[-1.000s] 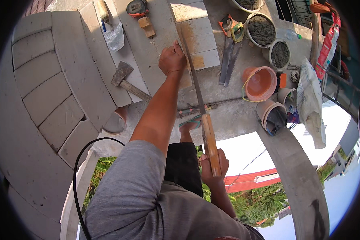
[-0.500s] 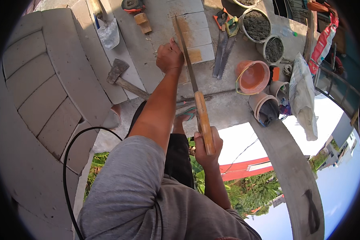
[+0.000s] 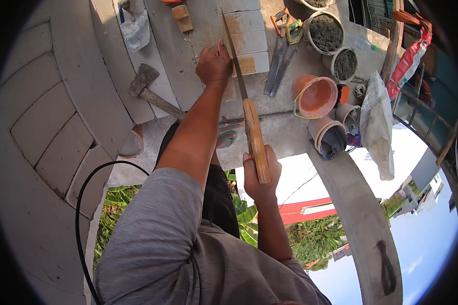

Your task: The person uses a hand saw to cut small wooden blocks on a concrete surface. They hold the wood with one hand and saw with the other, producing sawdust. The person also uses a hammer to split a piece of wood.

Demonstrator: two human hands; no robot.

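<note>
Low in the centre, the right hand (image 3: pixel 263 173) is gripping the wooden handle of a saw (image 3: pixel 249 109), whose blade is pointing toward the upper centre, nearly edge-on, its teeth hard to make out. Just beside it, the left hand (image 3: pixel 213 65) is curling inward; its fingertips are partly hidden, so whether it is gripping anything cannot be told. The left forearm (image 3: pixel 193 137) is standing before the hammer's (image 3: pixel 160 101) handle end. The top edge is cutting off a trowel (image 3: pixel 135 31); two handsaws (image 3: pixel 276 66) are lying at upper right.
</note>
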